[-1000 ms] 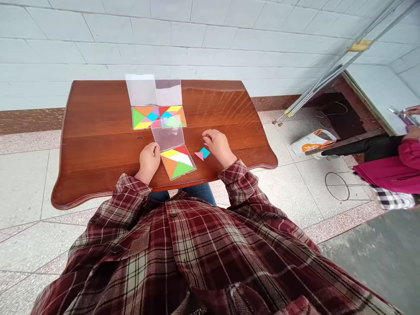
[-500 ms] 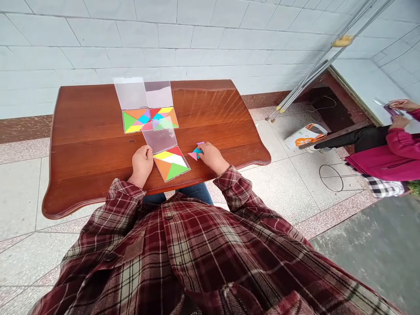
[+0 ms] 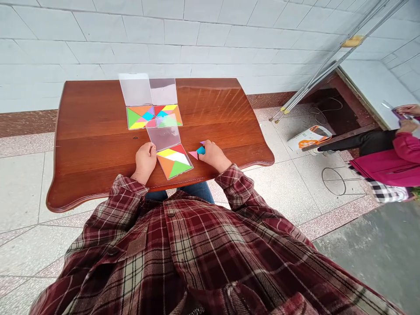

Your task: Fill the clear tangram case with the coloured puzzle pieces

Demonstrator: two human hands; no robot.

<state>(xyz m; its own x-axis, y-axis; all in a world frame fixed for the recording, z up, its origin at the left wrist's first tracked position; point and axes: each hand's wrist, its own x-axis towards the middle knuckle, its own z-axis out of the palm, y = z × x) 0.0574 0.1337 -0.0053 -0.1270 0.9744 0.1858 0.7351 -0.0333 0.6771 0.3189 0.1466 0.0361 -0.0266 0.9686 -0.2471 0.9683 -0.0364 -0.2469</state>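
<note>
Right grip lowered onto blue piece since first frame; fingers partly closed, firm hold unclear. Left grip curled by near case, near edge of surface; contact unclear. Far cases filled; near case has white gap, pink piece, purple piece outside.

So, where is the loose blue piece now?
In the head view, the blue piece is partly hidden by the right hand, beside the pink piece, right of the nearest open box.
</note>
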